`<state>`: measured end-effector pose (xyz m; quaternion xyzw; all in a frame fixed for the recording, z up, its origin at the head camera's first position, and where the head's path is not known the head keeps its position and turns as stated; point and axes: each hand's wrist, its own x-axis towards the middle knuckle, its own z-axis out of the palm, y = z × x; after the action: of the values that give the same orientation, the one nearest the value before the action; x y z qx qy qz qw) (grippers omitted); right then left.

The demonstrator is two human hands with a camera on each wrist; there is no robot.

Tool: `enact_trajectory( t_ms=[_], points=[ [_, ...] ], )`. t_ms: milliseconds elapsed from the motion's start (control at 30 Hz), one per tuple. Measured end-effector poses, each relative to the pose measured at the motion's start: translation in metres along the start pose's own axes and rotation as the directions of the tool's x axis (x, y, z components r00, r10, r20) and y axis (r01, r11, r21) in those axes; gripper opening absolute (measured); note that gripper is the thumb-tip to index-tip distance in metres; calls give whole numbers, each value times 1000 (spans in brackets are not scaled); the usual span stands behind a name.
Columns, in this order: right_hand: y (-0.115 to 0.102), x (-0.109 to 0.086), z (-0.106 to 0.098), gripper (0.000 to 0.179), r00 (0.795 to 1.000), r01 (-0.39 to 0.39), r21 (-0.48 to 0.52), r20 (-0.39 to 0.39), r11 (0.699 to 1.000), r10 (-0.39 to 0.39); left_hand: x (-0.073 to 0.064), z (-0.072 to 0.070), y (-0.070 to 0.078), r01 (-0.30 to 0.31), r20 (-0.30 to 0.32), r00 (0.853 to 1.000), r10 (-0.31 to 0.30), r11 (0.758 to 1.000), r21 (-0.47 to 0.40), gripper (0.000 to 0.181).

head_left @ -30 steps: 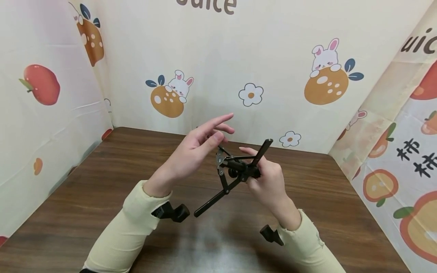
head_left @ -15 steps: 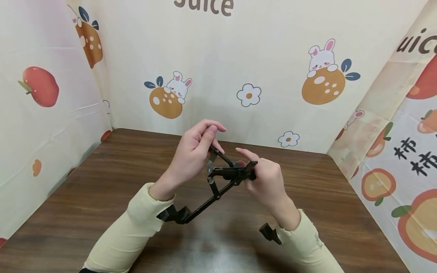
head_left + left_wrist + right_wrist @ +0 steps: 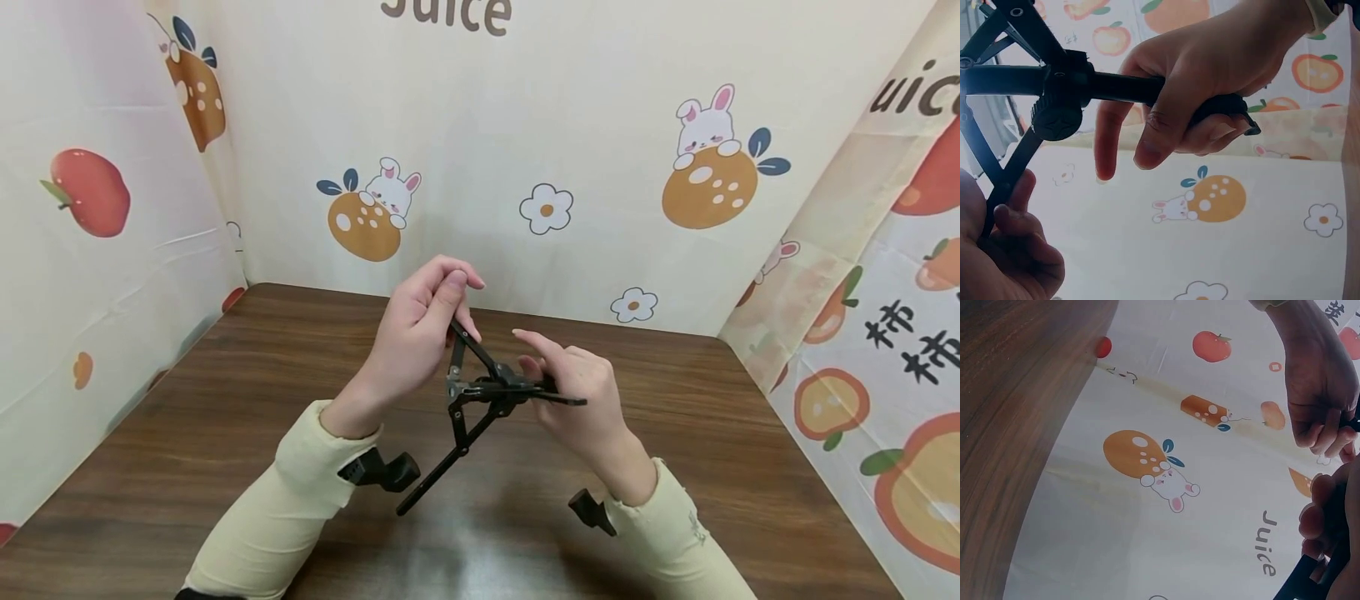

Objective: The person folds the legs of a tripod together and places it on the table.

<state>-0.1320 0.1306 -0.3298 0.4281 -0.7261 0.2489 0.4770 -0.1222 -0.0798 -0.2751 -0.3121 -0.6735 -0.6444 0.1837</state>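
A small black tripod, its legs spread and braced by struts, is held in the air between both hands. My right hand grips its centre column; in the left wrist view, the right fingers curl round that column beyond a round knob. The left hand pinches one leg near its end, with thumb and fingers together. Another leg points down toward the lower left, and a third points right past the right hand. The right wrist view shows only a dark part of the tripod.
Below the hands lies a brown wooden table. Printed curtains with fruit and rabbits stand at its back and both sides. Each sleeve carries a black wrist camera.
The left hand's fingers, straighter a second ago, have curled onto a tripod leg. The tripod has turned, so the leg that pointed up at the right now lies nearly level.
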Motion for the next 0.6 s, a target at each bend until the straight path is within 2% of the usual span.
enact_trajectory(
  t_ms=[200, 600],
  points=[
    [1, 0, 1, 22, 1000, 17, -4, -7, 1000, -17, 1, -2, -1, 5, -2, 1000, -5, 1000, -16, 23],
    [2, -1, 1, 22, 999, 32, -10, 13, 999, -32, 2, -3, -3, 54, -2, 999, -54, 997, -47, 24]
  ],
)
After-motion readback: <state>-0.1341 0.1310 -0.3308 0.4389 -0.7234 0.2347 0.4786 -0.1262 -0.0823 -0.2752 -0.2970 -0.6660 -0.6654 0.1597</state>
